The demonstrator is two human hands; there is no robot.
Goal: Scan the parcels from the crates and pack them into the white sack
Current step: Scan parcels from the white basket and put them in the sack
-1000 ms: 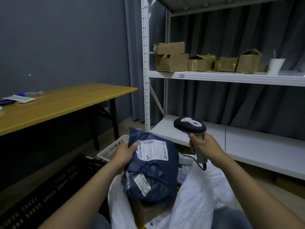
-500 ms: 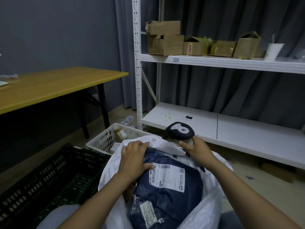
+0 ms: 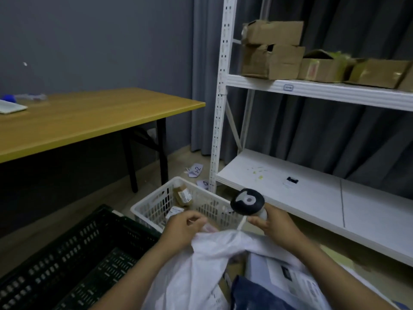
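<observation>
The left grip (image 3: 183,229) is closed on the bunched rim of the white sack (image 3: 201,269), with its fingers curled over the cloth at the left of the opening. The right grip (image 3: 276,228) is wrapped round the handle of the scanner (image 3: 247,201), whose dark round head stands above the fist. A thin white strip runs from under the thumb down to the sack's rim, and I cannot tell whether the fingers pinch it too.

Between the two forearms the sack gapes open. Low on its right side lies a navy parcel (image 3: 257,295). Above that is a pale parcel (image 3: 281,270), printed label up, partly hidden by the right forearm.

Just beyond the hands sits the white crate (image 3: 154,209). It holds a brown parcel (image 3: 182,194) leaning at its far wall and a small box (image 3: 174,212) nearer the hands. The black crate (image 3: 67,265) lies left of the sack, beside the white one.

Past the white crate, paper slips (image 3: 196,171) lie on the floor at the foot of a white rack (image 3: 220,108), whose upper shelf carries cardboard boxes (image 3: 272,50). A wooden counter (image 3: 89,119) stands at the far left — well apart from the sack.
</observation>
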